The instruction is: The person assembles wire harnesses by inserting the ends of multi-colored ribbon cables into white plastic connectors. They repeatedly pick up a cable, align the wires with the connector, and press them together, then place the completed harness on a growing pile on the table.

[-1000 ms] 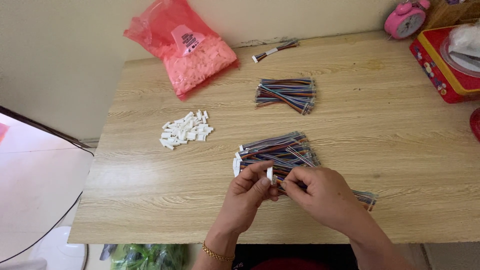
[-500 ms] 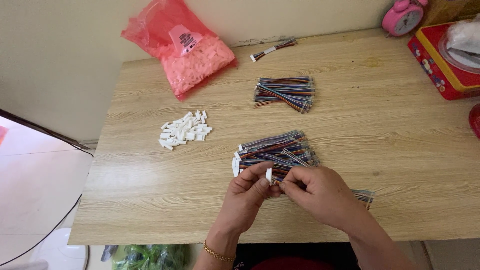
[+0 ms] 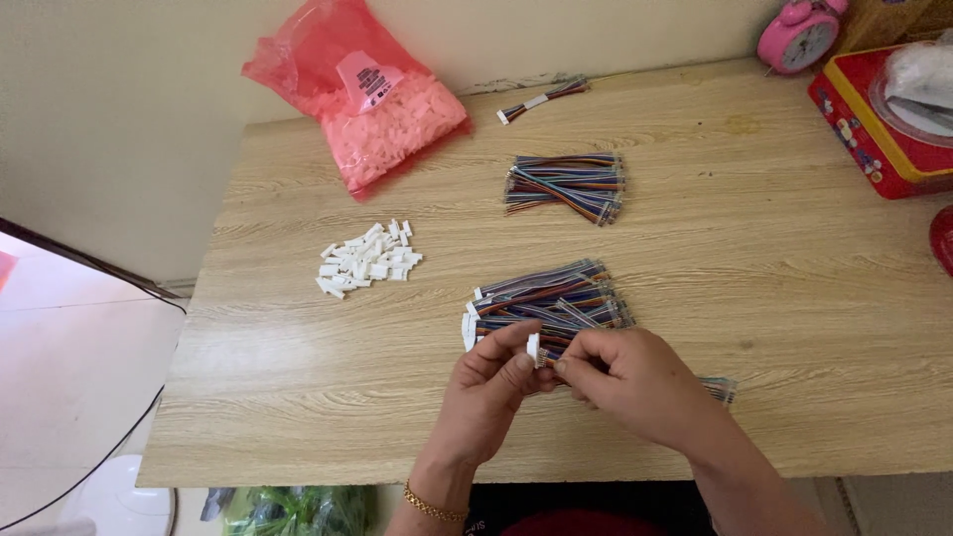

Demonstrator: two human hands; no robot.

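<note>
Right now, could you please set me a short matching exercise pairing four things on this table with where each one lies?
Things:
1. pink bag of white pieces
2. loose white connectors
3. pink alarm clock
4. small white connector

Places:
A. far right corner of the table
B. pinched between the left hand and the right hand
C. far left edge, against the wall
D. small heap left of the wire bundles

Pairs: 1-C, 2-D, 3-A, 4-B

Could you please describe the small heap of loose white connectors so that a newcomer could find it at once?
Start at the wooden table and look to its left half, below the pink bag at the back edge. The heap lies there on bare wood, left of the wire bundles. Unlike the bagged connectors, these pieces are loose and plain white, with no wires attached.
</note>
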